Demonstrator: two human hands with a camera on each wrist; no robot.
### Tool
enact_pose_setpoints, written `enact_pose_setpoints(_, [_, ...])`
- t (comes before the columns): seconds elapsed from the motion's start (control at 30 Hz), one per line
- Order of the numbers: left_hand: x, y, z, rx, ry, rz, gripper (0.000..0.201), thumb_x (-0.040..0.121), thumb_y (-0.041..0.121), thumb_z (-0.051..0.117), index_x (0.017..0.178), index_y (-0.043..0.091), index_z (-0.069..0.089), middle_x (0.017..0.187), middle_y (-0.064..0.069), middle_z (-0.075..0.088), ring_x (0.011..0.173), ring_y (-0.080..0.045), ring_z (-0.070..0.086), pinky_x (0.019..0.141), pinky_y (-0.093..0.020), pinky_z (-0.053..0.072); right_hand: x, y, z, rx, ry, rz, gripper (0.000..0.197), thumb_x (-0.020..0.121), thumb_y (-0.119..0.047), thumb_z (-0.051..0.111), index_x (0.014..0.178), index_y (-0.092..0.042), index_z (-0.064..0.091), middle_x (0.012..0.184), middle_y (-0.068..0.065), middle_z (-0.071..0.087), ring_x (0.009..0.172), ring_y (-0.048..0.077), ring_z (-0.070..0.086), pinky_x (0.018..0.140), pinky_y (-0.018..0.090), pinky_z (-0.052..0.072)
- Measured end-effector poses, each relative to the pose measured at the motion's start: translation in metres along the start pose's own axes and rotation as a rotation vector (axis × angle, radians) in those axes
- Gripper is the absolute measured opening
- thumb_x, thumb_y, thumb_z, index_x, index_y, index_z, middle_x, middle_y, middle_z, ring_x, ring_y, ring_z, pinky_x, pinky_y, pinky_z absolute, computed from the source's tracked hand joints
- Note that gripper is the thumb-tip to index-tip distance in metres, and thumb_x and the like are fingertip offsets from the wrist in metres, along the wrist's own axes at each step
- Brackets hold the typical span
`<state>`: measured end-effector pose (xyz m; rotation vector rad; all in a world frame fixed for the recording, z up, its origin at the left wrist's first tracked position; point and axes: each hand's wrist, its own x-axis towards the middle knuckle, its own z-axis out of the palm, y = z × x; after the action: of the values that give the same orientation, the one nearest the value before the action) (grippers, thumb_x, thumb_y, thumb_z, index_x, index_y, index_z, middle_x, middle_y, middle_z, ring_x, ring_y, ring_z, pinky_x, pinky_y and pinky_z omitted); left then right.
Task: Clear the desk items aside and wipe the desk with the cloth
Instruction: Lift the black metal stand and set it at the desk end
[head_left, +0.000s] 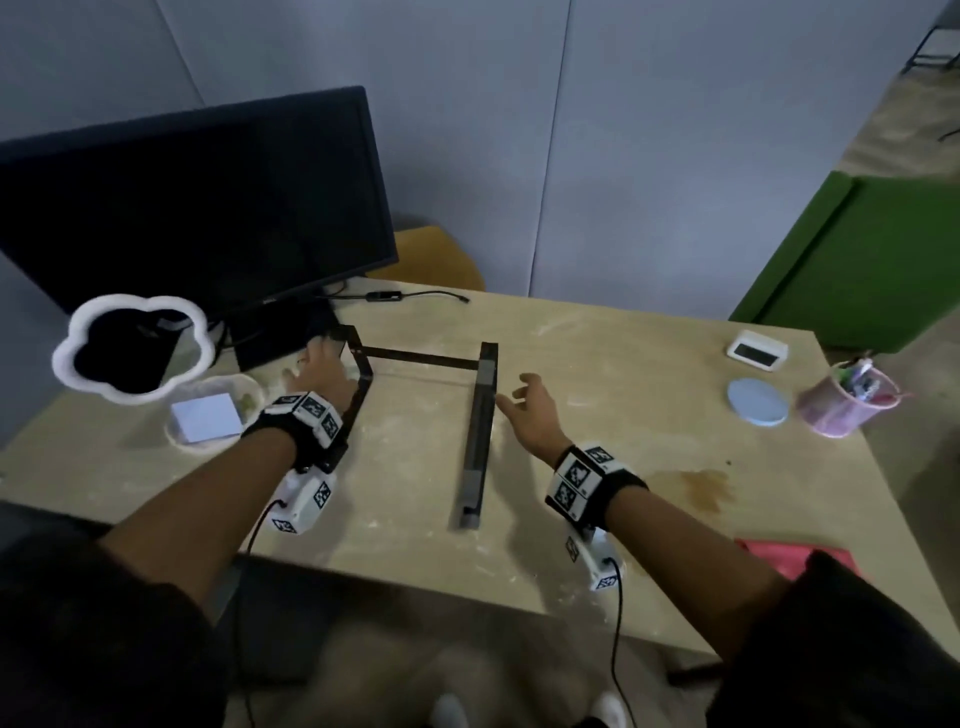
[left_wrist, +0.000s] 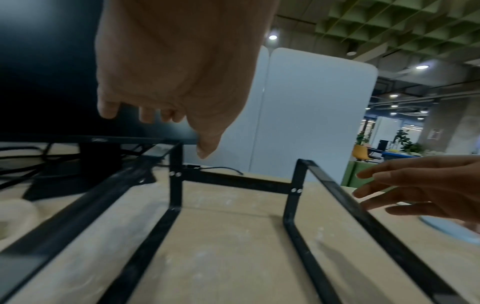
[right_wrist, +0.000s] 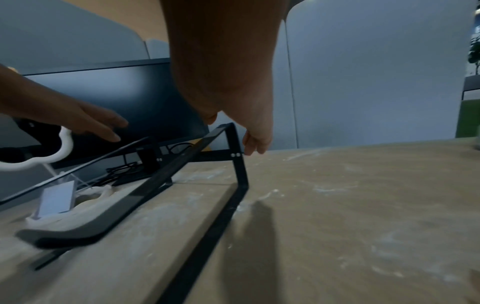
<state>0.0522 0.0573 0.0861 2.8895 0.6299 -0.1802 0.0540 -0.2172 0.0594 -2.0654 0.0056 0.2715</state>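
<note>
A black metal stand frame (head_left: 480, 415) (left_wrist: 293, 193) (right_wrist: 197, 152) with two side rails and a back crossbar stands in the middle of the dusty wooden desk (head_left: 597, 374). My left hand (head_left: 319, 369) (left_wrist: 166, 86) hovers over its left rail, fingers loose and holding nothing. My right hand (head_left: 524, 410) (right_wrist: 249, 131) hangs just right of the right rail, fingers relaxed, apart from the metal. A pink cloth (head_left: 779, 556) lies at the desk's near right edge, partly behind my right sleeve.
A black monitor (head_left: 197, 208) stands at the back left, with a white flower-shaped mirror (head_left: 135, 348) and a white tray holding a notepad (head_left: 208, 415) in front. At the right are a white clock (head_left: 756, 351), a blue coaster (head_left: 756, 401) and a pink pen cup (head_left: 841, 400).
</note>
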Motion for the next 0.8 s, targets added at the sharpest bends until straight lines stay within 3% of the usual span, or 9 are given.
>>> enact_pose_setpoints(0.07, [0.001, -0.022, 0.012, 0.002, -0.052, -0.095, 0.083, 0.089, 0.033, 0.06, 0.146, -0.002, 0.012, 0.153, -0.02, 0.015, 0.139, -0.04, 0.023, 0.111, -0.053, 0.027, -0.005, -0.006, 0.017, 0.026, -0.052, 0.053, 0.057, 0.093, -0.025, 0.055, 0.137, 0.002, 0.028, 0.13, 0.021, 0.051, 0.118, 0.033, 0.051, 0.082, 0.026, 0.038])
enact_pose_setpoints(0.17, [0.004, -0.045, 0.027, -0.041, -0.08, -0.193, 0.079, 0.087, 0.038, 0.061, 0.137, -0.011, 0.023, 0.142, -0.029, 0.031, 0.13, -0.043, 0.035, 0.106, -0.051, 0.034, -0.01, -0.008, 0.041, 0.043, -0.098, 0.109, 0.054, 0.094, -0.024, 0.054, 0.134, 0.001, 0.029, 0.125, 0.023, 0.055, 0.108, 0.035, 0.057, 0.081, 0.032, 0.044])
enact_pose_setpoints(0.23, [0.007, -0.054, 0.037, -0.131, -0.113, -0.192, 0.066, 0.089, 0.035, 0.059, 0.127, -0.013, 0.036, 0.131, -0.031, 0.043, 0.12, -0.045, 0.045, 0.1, -0.052, 0.04, -0.015, -0.007, 0.052, 0.093, -0.086, 0.167, 0.038, 0.095, -0.02, 0.05, 0.122, 0.0, 0.032, 0.111, 0.024, 0.06, 0.081, 0.03, 0.061, 0.072, 0.036, 0.053])
enact_pose_setpoints(0.3, [0.006, -0.056, 0.044, -0.233, -0.112, -0.142, 0.048, 0.093, 0.025, 0.054, 0.117, -0.015, 0.043, 0.119, -0.034, 0.052, 0.109, -0.048, 0.052, 0.092, -0.052, 0.044, -0.02, -0.006, 0.059, 0.115, -0.046, 0.206, 0.022, 0.098, -0.014, 0.043, 0.114, -0.005, 0.031, 0.088, 0.016, 0.057, 0.058, 0.018, 0.051, 0.047, 0.019, 0.051])
enact_pose_setpoints(0.37, [0.001, -0.054, 0.05, -0.367, -0.05, -0.144, 0.037, 0.095, 0.015, 0.049, 0.113, -0.016, 0.044, 0.114, -0.037, 0.054, 0.105, -0.049, 0.053, 0.086, -0.05, 0.043, -0.025, -0.01, 0.062, 0.094, 0.008, 0.2, 0.025, 0.099, -0.012, 0.039, 0.12, 0.001, 0.032, 0.093, 0.014, 0.054, 0.059, 0.013, 0.045, 0.035, 0.008, 0.036])
enact_pose_setpoints(0.43, [-0.004, -0.047, 0.054, -0.47, 0.024, -0.203, 0.033, 0.096, 0.012, 0.046, 0.113, -0.016, 0.044, 0.115, -0.037, 0.053, 0.107, -0.049, 0.052, 0.086, -0.05, 0.041, -0.024, -0.012, 0.065, 0.099, 0.047, 0.202, 0.031, 0.099, -0.014, 0.037, 0.125, 0.003, 0.032, 0.11, 0.021, 0.056, 0.073, 0.022, 0.052, 0.049, 0.014, 0.042])
enact_pose_setpoints(0.5, [-0.006, -0.039, 0.055, -0.495, 0.057, -0.245, 0.034, 0.097, 0.013, 0.045, 0.115, -0.015, 0.042, 0.118, -0.037, 0.052, 0.111, -0.049, 0.05, 0.092, -0.051, 0.04, -0.019, -0.014, 0.066, 0.128, 0.078, 0.211, 0.031, 0.099, -0.015, 0.036, 0.126, 0.001, 0.033, 0.117, 0.024, 0.056, 0.092, 0.033, 0.058, 0.07, 0.033, 0.048])
enact_pose_setpoints(0.53, [-0.006, -0.034, 0.053, -0.496, 0.063, -0.252, 0.035, 0.097, 0.013, 0.044, 0.117, -0.015, 0.041, 0.12, -0.037, 0.051, 0.113, -0.049, 0.049, 0.095, -0.052, 0.039, -0.016, -0.015, 0.063, 0.133, 0.083, 0.215, 0.031, 0.099, -0.015, 0.036, 0.125, 0.001, 0.034, 0.117, 0.025, 0.056, 0.097, 0.035, 0.058, 0.074, 0.037, 0.047])
enact_pose_setpoints(0.8, [0.004, 0.054, 0.033, -0.566, 0.127, -0.221, 0.036, 0.096, 0.013, 0.047, 0.121, -0.012, 0.041, 0.127, -0.031, 0.049, 0.12, -0.045, 0.046, 0.099, -0.051, 0.034, 0.013, 0.001, -0.006, 0.152, 0.202, 0.138, 0.025, 0.099, -0.016, 0.036, 0.117, 0.002, 0.039, 0.103, 0.015, 0.055, 0.085, 0.025, 0.05, 0.072, 0.033, 0.041])
